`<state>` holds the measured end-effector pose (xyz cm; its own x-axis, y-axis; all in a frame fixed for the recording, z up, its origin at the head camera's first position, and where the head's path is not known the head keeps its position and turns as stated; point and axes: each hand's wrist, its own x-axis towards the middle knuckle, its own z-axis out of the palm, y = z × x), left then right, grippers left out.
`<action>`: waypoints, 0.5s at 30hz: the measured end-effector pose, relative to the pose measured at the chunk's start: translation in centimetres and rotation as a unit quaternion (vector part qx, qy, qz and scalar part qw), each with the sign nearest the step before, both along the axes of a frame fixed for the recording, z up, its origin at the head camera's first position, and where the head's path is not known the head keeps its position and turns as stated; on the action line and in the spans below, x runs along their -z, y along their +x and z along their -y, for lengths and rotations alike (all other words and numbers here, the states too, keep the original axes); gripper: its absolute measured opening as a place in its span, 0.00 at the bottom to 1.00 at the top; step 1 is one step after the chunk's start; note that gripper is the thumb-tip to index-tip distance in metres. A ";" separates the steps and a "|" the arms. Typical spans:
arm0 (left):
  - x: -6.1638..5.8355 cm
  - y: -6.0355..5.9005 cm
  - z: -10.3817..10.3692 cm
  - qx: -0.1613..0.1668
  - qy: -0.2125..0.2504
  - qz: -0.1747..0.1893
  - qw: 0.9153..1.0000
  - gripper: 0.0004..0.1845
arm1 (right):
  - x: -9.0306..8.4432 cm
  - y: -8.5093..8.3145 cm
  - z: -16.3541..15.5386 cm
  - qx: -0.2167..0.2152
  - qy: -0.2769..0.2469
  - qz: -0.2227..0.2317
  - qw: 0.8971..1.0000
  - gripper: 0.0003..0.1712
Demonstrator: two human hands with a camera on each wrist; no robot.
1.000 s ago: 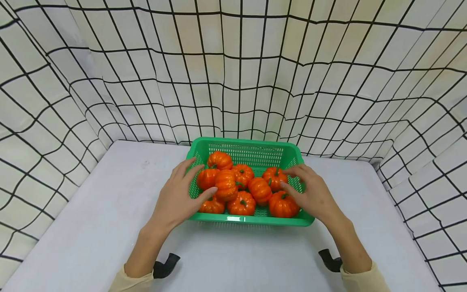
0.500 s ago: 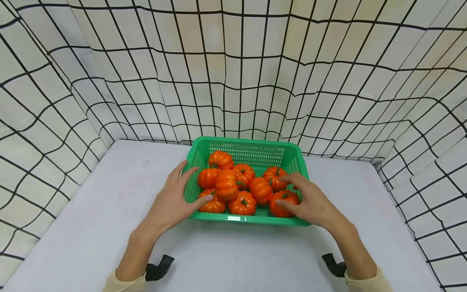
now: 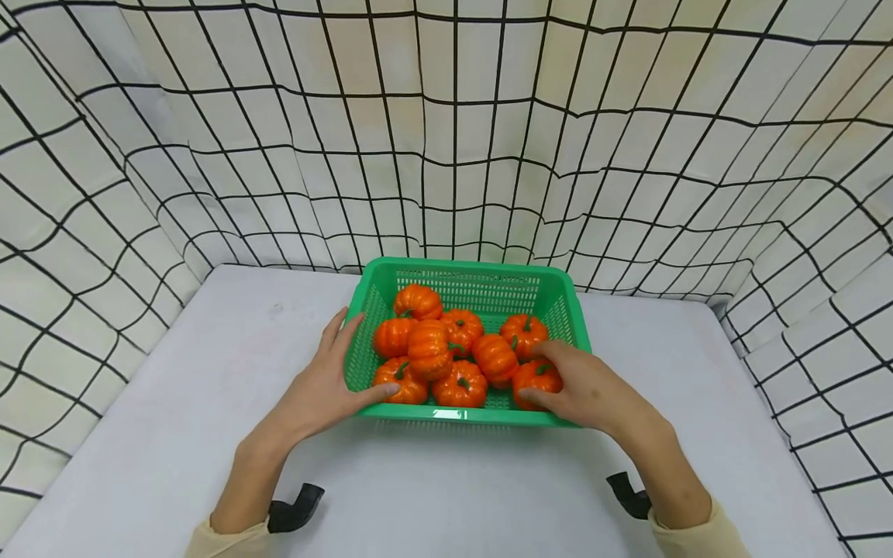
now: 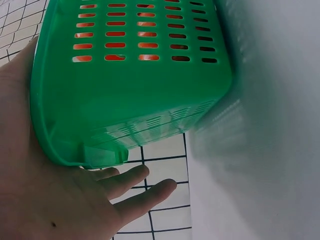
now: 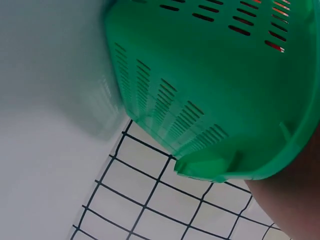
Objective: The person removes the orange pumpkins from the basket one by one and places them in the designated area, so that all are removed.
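Nine orange pumpkins (image 3: 429, 349) can be seen inside the green basket (image 3: 474, 266), which stands on the white desk (image 3: 174, 434) toward its far side. Six of them are gathered in the left half of the basket, and three are close together in the right half. One pumpkin in the left group sits on top of its neighbours.

The left hand (image 3: 326, 391) is at the left end of the basket. Its grip is wide: the thumb reaches over the rim, near to the front left pumpkin (image 3: 401, 381), and the fingers are outside, along the left wall. In the left wrist view these fingers look rather straight and spread beside the basket.

The right hand (image 3: 589, 387) comes over the right rim. Its grip is narrower, with thumb and fingers bent around the front right pumpkin (image 3: 536, 381); whether they hold it firmly, I cannot tell. In the right wrist view the fingers are hidden behind the basket wall.

Beige sleeves (image 3: 698, 535) cover both forearms, and one black curved piece (image 3: 296, 508) is next to each wrist. Behind the desk hangs white cloth (image 3: 439, 70) with black grid lines.
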<state>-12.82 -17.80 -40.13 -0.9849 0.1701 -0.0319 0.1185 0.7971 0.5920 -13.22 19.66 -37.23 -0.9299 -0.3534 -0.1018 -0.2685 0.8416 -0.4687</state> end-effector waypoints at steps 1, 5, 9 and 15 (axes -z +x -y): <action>0.0 0.0 0.0 0.000 0.002 0.003 1.000 0.65 | -0.1 0.0 0.1 0.001 0.005 -0.001 1.000 0.38; 0.2 -0.1 0.0 0.005 0.016 0.010 1.000 0.65 | -0.3 0.0 0.5 -0.001 0.025 -0.002 1.000 0.39; 0.2 -0.1 0.1 0.011 0.031 0.010 0.999 0.64 | -0.3 -0.1 0.7 -0.003 0.028 0.003 1.000 0.39; 0.2 0.1 0.3 0.008 0.037 0.021 0.999 0.65 | -0.1 -0.3 0.8 0.006 -0.010 0.000 1.000 0.39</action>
